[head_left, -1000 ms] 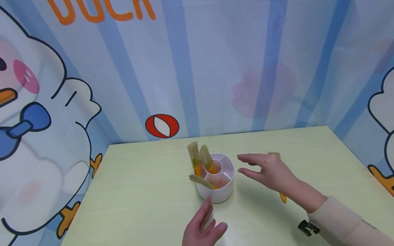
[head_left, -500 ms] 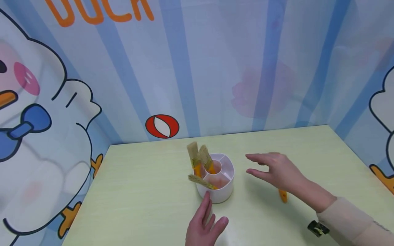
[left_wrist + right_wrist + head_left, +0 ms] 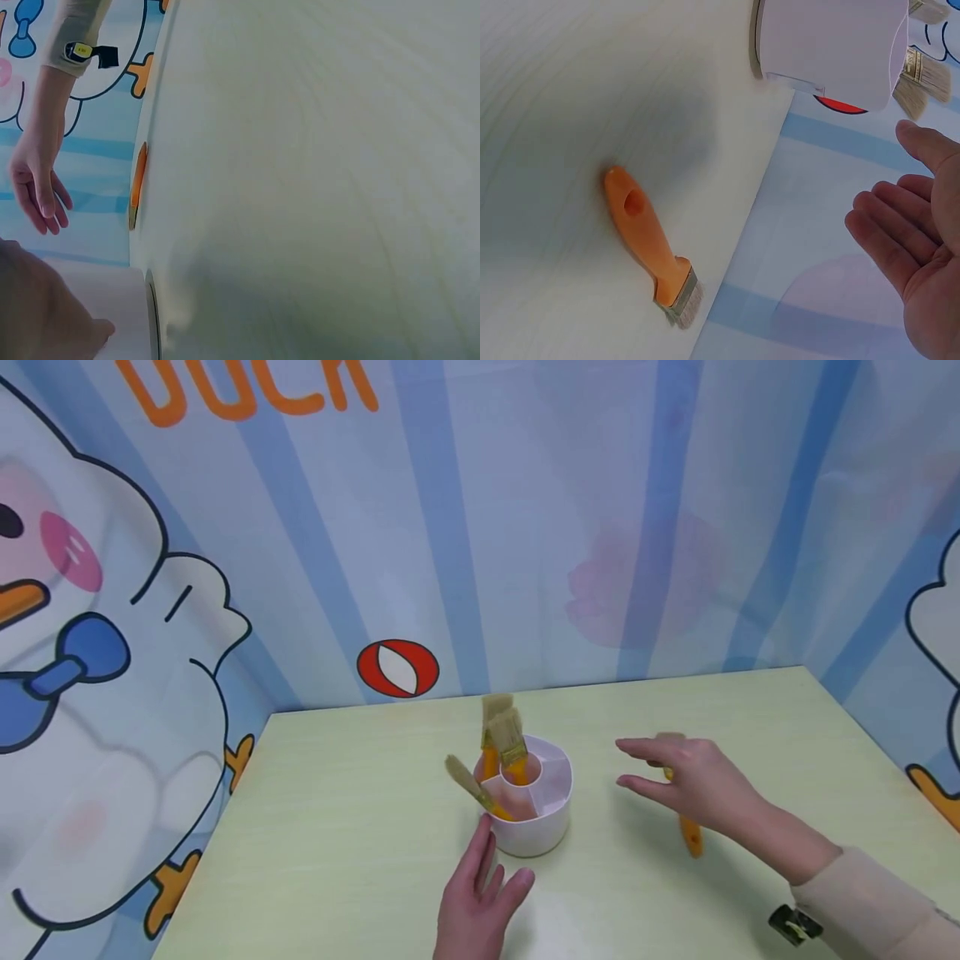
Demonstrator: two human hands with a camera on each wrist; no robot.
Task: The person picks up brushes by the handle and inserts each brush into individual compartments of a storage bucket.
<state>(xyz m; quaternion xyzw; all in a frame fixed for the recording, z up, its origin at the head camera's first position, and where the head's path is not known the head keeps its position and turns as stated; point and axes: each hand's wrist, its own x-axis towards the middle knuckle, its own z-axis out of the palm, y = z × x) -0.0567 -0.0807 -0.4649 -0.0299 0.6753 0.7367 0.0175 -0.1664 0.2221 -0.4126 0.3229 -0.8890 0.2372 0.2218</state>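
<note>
A round white divided holder (image 3: 529, 839) stands on the table with three paintbrushes in it. Two brushes, one with its bristles (image 3: 507, 735) uppermost, stand toward the back; another brush (image 3: 468, 782) leans out over the left rim. My left hand (image 3: 480, 893) is at the holder's near left side, its extended forefinger at the wall. My right hand (image 3: 697, 774) hovers right of the holder, fingers extended, thumb apart, nothing held. Below it lies a loose orange-handled paintbrush (image 3: 645, 232), partly covered in the head view but plainly seen from the right wrist.
The pale wooden table (image 3: 345, 827) ends in front of a blue striped cloth backdrop (image 3: 525, 527) with printed cartoon ducks. A small black device (image 3: 795, 925) is strapped at the right sleeve.
The holder has turned clockwise as seen from above, swinging its brushes round. My left fingertips shifted slightly left and up along its wall. My right hand drew away to the right.
</note>
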